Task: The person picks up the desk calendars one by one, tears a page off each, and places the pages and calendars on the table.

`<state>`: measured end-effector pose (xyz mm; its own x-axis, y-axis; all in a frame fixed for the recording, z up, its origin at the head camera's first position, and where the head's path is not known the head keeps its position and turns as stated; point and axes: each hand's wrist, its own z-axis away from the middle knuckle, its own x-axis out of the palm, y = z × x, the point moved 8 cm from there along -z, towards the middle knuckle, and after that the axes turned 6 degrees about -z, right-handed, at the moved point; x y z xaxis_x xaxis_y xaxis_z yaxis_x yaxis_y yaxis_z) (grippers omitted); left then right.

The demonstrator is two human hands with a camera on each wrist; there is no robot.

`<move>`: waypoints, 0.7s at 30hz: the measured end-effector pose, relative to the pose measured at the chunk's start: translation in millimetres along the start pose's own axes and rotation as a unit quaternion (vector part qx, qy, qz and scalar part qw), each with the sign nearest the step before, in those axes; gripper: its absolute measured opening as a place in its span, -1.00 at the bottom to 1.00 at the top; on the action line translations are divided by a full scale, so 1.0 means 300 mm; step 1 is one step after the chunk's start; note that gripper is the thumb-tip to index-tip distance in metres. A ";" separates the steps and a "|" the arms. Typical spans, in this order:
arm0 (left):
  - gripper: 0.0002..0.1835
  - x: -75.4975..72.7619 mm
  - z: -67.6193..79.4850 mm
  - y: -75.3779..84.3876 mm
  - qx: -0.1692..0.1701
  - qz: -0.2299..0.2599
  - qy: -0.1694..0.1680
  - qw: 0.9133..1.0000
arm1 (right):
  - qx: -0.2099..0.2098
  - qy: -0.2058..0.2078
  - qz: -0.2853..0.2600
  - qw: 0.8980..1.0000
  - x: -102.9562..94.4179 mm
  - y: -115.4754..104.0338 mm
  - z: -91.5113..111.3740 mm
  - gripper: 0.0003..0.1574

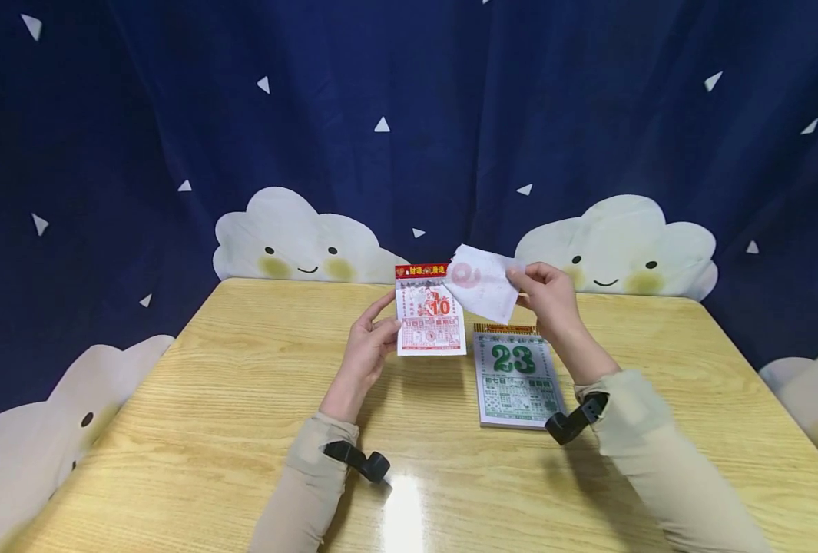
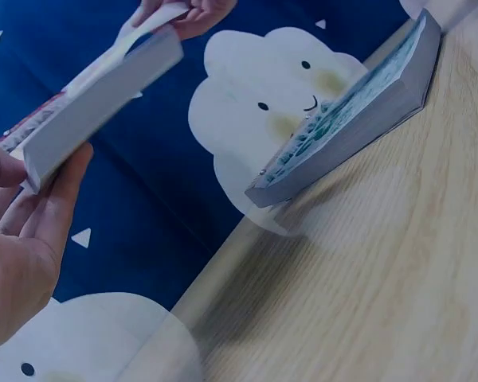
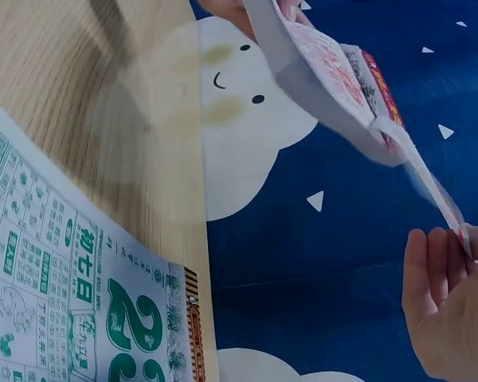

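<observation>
Even pull suited best
Your left hand [image 1: 369,342] gripped the red tear-off calendar [image 1: 431,332], right hand [image 1: 551,298] pinched its two-o'clock leaf [image 1: 481,284].

Dark blue fabric curtain [image 1: 326,69] with white triangles [image 1: 382,125] and smiling white clouds [image 1: 286,230], glossy light-wood tabletop [image 1: 243,384], bright reflected glare [image 1: 405,514]

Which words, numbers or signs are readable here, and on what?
"10": white paper calendar pad with red print
"財源 廣進": that pad's red header strip
"廿四日", "星期日": same pad
"23": white paper calendar pad with green print
"初七日", "星期四": same pad
Too small or blurred: both pads' remaining print; faint red marks on the white paper sheet
</observation>
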<state>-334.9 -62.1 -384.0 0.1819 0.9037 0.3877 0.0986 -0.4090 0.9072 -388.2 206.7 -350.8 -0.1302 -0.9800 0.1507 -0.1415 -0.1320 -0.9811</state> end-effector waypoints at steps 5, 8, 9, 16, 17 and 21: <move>-0.46 0.002 0.001 0.007 -0.005 -0.012 -0.012 1.000 | 0.004 0.010 0.003 1.000 -0.019 -0.007 -0.005 -0.67; -0.47 -0.002 0.000 0.008 -0.009 -0.012 -0.004 1.000 | 0.015 0.017 0.024 0.999 0.029 -0.110 0.090 -0.66; -0.47 -0.003 0.000 0.007 -0.011 -0.012 -0.001 1.000 | 0.014 0.013 0.022 1.000 0.040 -0.133 0.113 -0.70; -0.47 0.001 -0.002 0.011 -0.008 -0.013 -0.014 1.000 | 0.023 0.017 0.016 0.999 0.049 -0.192 0.164 -0.82; -0.47 0.002 -0.002 0.012 -0.007 -0.014 -0.018 1.000 | 0.022 0.020 0.018 0.999 0.041 -0.181 0.153 -0.80; -0.47 0.005 0.002 0.012 -0.007 -0.019 -0.021 1.000 | 0.011 0.028 0.017 0.999 -0.036 -0.047 0.036 -0.66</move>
<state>-333.7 -62.3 -380.3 0.2196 0.9121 0.3461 0.0925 -0.3726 0.9234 -374.3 217.4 -340.0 -0.1895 -0.9741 0.1230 -0.1137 -0.1027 -0.9882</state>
